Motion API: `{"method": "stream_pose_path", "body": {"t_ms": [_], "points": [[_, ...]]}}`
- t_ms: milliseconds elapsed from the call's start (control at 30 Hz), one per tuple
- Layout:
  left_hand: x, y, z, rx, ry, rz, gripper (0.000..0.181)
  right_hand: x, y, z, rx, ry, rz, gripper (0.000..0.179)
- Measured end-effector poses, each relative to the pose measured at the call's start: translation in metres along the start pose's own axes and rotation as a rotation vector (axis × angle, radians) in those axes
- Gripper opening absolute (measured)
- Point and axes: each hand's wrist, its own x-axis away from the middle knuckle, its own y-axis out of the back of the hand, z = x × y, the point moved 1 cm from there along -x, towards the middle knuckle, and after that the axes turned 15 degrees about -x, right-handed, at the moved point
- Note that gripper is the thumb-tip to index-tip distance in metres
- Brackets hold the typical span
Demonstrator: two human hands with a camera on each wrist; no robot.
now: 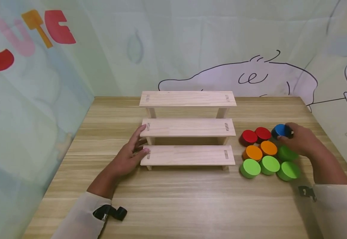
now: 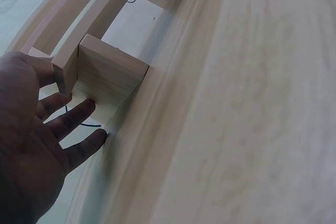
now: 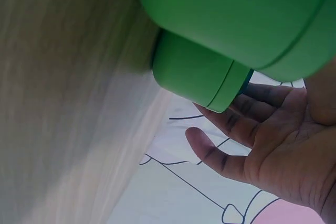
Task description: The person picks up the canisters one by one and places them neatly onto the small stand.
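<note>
A three-tier wooden step stand is on the table. My left hand lies at its left end, thumb on the lowest board and a fingertip at the middle board. In the left wrist view the other fingers of that hand spread beside the stand's leg. Far right, my right hand pinches a blue cylinder block between thumb and fingers. In the right wrist view, green blocks hide most of the blue one from sight, and part of the right hand.
Left of the right hand are two red blocks and two orange blocks. Light green blocks form the front row, with a darker green block behind. A printed cloth backdrop rises behind the wooden table.
</note>
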Motion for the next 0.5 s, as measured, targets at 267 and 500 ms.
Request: {"method": "stream_pose_path", "body": {"t_ms": [267, 500], "points": [[0.0, -0.001, 0.002, 0.001, -0.002, 0.001, 0.083, 0.003, 0.001, 0.005, -0.024, -0.008, -0.08, 0.074], [0.0, -0.001, 0.001, -0.004, -0.014, -0.002, 0.083, 0.008, -0.001, 0.011, -0.022, 0.036, -0.171, 0.066]]}}
